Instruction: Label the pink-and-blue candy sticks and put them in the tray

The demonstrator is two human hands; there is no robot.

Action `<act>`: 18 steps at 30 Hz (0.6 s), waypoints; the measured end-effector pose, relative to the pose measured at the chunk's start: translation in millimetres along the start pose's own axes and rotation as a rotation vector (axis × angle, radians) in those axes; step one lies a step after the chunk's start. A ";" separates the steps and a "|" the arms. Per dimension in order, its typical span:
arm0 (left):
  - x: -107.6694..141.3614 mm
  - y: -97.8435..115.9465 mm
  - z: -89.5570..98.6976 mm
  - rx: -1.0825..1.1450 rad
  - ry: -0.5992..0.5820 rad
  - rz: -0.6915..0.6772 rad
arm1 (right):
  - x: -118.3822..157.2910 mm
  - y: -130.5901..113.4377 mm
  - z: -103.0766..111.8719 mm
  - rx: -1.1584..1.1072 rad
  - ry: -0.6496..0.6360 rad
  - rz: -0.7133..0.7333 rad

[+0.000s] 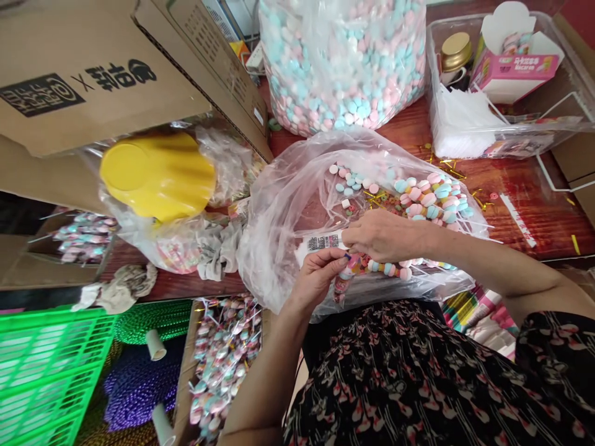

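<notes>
A red desk (525,229) carries a clear bag (274,241) of candy strands (430,198). Beyond the bag sits a full sack of loose candies (344,68); nearer, a tray of wrapped candy sticks (225,365). Over the bag, the left hand (316,279) and right hand (383,235) pinch one labelled strand (346,279).

Label print (324,242) too small to read, green crate (46,378) cut off at left

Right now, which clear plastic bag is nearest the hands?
The open bag right under the left hand and right hand, holding loose pastel candies. Farther off lie the bag with a yellow lid and the packed one.
</notes>
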State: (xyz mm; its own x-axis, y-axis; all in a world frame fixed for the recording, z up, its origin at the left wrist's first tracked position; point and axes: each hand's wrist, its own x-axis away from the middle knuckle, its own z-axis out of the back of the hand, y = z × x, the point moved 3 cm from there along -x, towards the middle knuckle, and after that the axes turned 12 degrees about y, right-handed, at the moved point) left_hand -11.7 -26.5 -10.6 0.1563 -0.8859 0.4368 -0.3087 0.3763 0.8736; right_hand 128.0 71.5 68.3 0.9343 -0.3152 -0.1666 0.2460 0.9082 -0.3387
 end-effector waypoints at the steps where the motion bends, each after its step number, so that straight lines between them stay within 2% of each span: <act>1: -0.9 -1.8 -0.9 0.039 0.032 -0.003 | -1.2 -2.1 -3.8 -0.019 -0.009 0.002; 3: -2.4 -4.0 -2.4 0.116 0.123 -0.055 | -2.8 -6.5 -10.3 -0.046 0.009 -0.008; 4: -3.0 -4.2 -2.9 0.151 0.168 -0.085 | -2.7 -8.5 -11.8 -0.063 0.058 -0.026; 7: -4.7 0.8 -1.3 0.226 0.292 -0.181 | 2.5 -11.7 -12.1 -0.164 0.348 -0.171; 10: -4.8 12.0 5.2 0.232 0.450 -0.379 | 11.0 -15.1 -20.6 -0.334 0.622 -0.392; 12: -3.4 16.5 7.0 0.187 0.504 -0.489 | 11.5 -21.3 -32.8 -0.433 0.667 -0.464; 14: -1.1 16.1 5.2 0.138 0.481 -0.539 | 8.1 -28.8 -42.0 -0.483 0.666 -0.458; 18: 5.7 7.1 1.7 0.131 0.430 -0.564 | 1.4 -34.6 -40.2 -0.463 0.687 -0.396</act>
State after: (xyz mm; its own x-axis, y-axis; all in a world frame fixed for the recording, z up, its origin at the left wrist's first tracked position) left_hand -14.6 -29.3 -2.2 0.6720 -0.7405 -0.0040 -0.1775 -0.1664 0.9700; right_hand 110.4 28.5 42.5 0.4082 -0.8090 -0.4230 0.2495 0.5446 -0.8007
